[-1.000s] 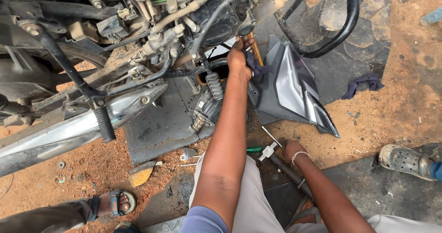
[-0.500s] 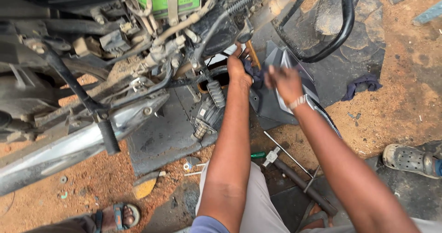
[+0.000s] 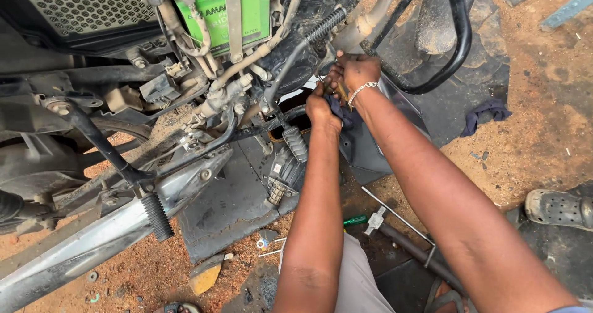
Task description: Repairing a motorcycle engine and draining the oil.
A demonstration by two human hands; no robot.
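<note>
Two hands, both now up inside the underside of the motorcycle frame [image 3: 185,121]. Right hand [image 3: 355,72] higher and further in than half a second ago, wrist with a silver bracelet [image 3: 360,90], fingers curled round a small yellowish tool handle [image 3: 341,90] just below the coiled spring [image 3: 324,22]; a second ago down low near the ground beside the thin metal rod [image 3: 395,213]. Left hand [image 3: 321,109] in much the same place as before, clenched on a dark blue rag [image 3: 340,112], pressed against the frame directly under the right hand, touching it. Exactly what the tool bites on hidden behind the knuckles.

Closer view than before: green battery [image 3: 222,10] at top centre, much larger in the picture. Ribbed footpeg [image 3: 295,143] just left of the left forearm. Kick lever with rubber end [image 3: 154,214] lower left, over the long silver exhaust pipe [image 3: 68,257]. Black curved guard bar [image 3: 454,47] to the right of the hands. Grey plastic panel [image 3: 228,208] flat on the sandy ground [image 3: 543,121], under the arms. Green-handled screwdriver [image 3: 355,220] between the forearms, unmoved. Blue cloth [image 3: 485,112] on the ground at right, well apart. Grey perforated clog [image 3: 559,208] at the right edge.
</note>
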